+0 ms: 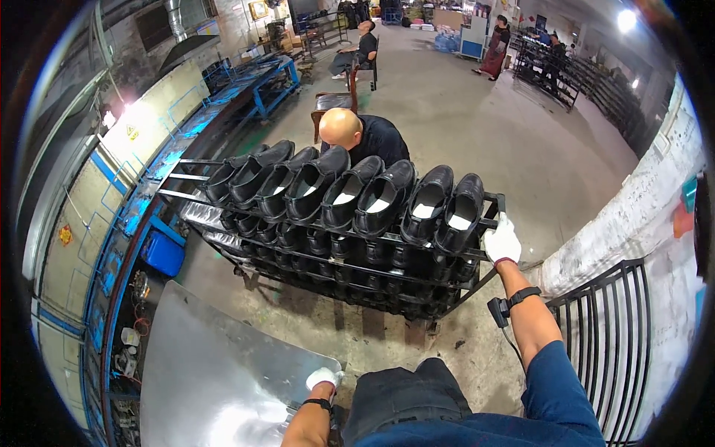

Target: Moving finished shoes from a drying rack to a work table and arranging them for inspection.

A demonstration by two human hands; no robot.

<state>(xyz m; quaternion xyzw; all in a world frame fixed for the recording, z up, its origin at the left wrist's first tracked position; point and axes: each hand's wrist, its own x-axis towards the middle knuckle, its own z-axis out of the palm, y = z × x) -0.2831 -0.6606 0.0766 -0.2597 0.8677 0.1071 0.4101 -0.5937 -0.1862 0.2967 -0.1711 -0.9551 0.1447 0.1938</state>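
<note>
Here's the black rack (477, 286), right out in front of the body, its long axis running crosswise, the left end a touch farther off. The right hand (504, 242) is the near one, up at the right end, white-gloved fingers curled around the frame; the whole load lies leftward from there. Down low, the left hand (324, 378), gloved too, sits at the edge of the metal sheet (223, 350), well apart from the rack; whether those fingers are closed, I can't tell.

And look at the top tier: a row of black shoes (372, 223), glossy and leather-looking, rounded and low-cut, tilted side by side, pale insoles showing inside several. More shoes crowd the shadowed tiers below. Thin, straight bars make the frame; the sheet is smooth, grey, glaring with reflected light. Beyond the rack, a co-worker (383, 141) bends low.
</note>
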